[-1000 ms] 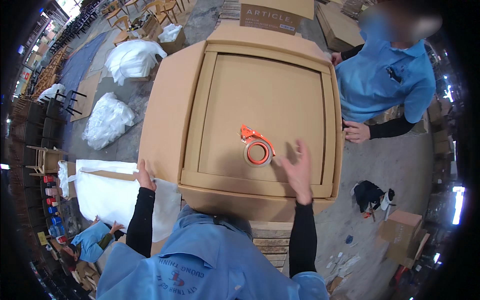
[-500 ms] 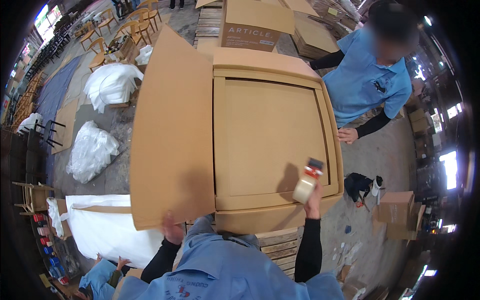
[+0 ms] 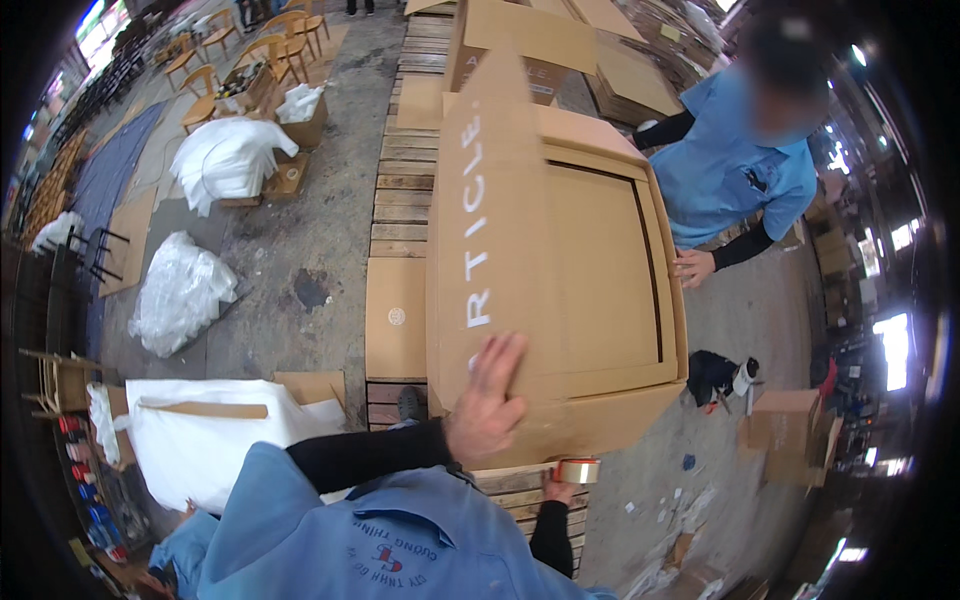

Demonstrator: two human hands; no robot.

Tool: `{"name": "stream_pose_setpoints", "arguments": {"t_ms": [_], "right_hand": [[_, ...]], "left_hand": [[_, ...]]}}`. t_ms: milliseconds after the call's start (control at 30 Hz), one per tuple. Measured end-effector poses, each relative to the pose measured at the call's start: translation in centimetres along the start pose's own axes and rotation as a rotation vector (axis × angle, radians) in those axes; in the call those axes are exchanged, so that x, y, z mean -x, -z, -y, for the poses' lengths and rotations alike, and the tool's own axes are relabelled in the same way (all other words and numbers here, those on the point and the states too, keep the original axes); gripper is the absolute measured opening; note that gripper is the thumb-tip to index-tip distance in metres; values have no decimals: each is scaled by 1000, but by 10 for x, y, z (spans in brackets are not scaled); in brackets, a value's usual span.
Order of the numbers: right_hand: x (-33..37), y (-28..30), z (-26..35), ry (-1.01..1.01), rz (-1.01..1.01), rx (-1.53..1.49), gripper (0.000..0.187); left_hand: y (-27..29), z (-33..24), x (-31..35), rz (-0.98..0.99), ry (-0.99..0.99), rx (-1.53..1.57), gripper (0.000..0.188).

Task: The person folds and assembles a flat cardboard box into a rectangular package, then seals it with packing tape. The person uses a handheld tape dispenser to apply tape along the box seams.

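In front of me stands a big cardboard box with a framed brown panel inside its top. Its left flap, printed with white letters, is swung up and leans over the opening, blurred by motion. My left hand lies against the flap's near end with fingers stretched out. Low beside the box's near side, my right hand grips a tape dispenser with a roll of clear tape; part of that hand is hidden behind the roll.
A co-worker in a blue shirt rests a hand on the box's right edge. Wooden pallets lie under the box. White wrapped bundles lie on the left floor. Another open carton stands beyond; more boxes stand at right.
My left hand has swung the left flap up and rightward over the box. My right hand has drawn the tape dispenser back from above the panel to below the near edge.
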State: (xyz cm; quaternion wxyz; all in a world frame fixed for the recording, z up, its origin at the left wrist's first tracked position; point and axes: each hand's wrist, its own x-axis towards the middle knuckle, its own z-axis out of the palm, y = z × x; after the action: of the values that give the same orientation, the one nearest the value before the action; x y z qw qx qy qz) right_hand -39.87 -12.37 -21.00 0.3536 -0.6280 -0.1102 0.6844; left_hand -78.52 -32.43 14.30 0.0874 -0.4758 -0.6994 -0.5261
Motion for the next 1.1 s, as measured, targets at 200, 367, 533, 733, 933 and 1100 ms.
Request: {"name": "stream_pose_setpoints", "arguments": {"t_ms": [200, 367, 533, 733, 933, 1100], "right_hand": [[31, -21, -42, -56, 331, -98, 60], [90, 22, -13, 72, 290, 24, 61], [62, 96, 36, 50, 447, -241, 49], [195, 44, 81, 385, 399, -100, 43], [288, 18, 152, 537, 856, -65, 39], [335, -114, 164, 868, 1132, 197, 43]], "left_hand": [[-12, 5, 5, -67, -66, 168, 17], [30, 50, 113, -522, 406, 159, 21], [79, 35, 115, -755, 534, 109, 18], [93, 27, 115, -664, 555, -23, 21], [102, 35, 137, -826, 728, 320, 26], [110, 73, 171, -903, 840, 526, 28]]}}
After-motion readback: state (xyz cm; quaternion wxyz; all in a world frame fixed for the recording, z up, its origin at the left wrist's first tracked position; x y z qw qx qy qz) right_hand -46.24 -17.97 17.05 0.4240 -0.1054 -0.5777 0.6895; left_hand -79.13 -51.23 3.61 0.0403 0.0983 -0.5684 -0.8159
